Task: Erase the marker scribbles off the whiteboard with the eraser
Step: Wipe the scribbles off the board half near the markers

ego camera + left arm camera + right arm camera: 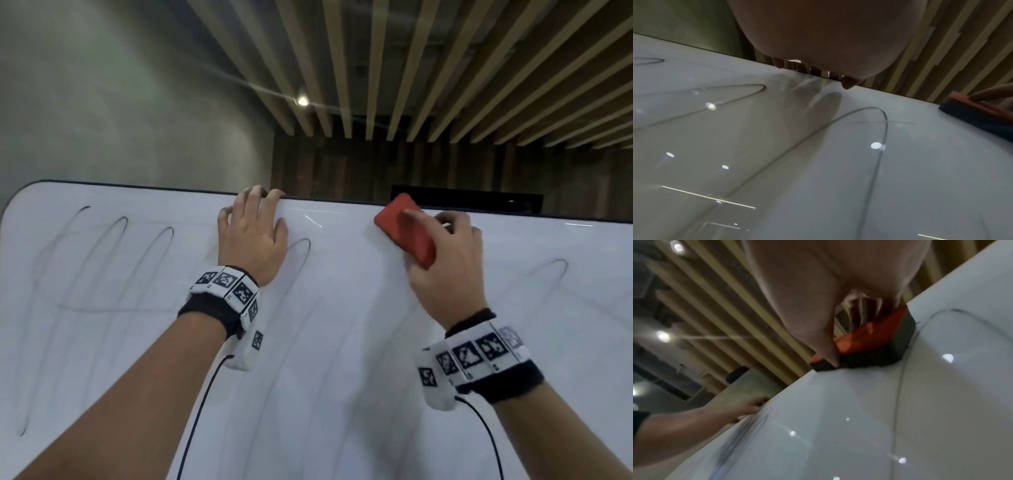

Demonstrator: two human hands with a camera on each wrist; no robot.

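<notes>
At the far left, the whiteboard [342, 325] has a rounded corner and carries thin black marker scribbles [113, 246] in the form of tall loops; three loop tops stand side by side there, and fainter lines cross below them. Next comes the left hand [251, 236], which lies flat against the board near its top edge. Its fingers [255, 193] are curled over that top edge and hold it, a little spread from each other, while the thumb lies on the white surface. A band with black and white square markers [224, 286] goes around the left wrist, and a black cable hangs down from it. Just right of this hand one more loop [301, 250] is seen. Further right, the red eraser [406, 229] is pressed on the board close under the top edge, tilted, with its dark felt side [869, 358] touching the surface. The right hand [445, 267] grips the eraser, thumb on one long side and the other fingers clamped on the opposite side. At the far right another loop [551, 270] remains on the board.
</notes>
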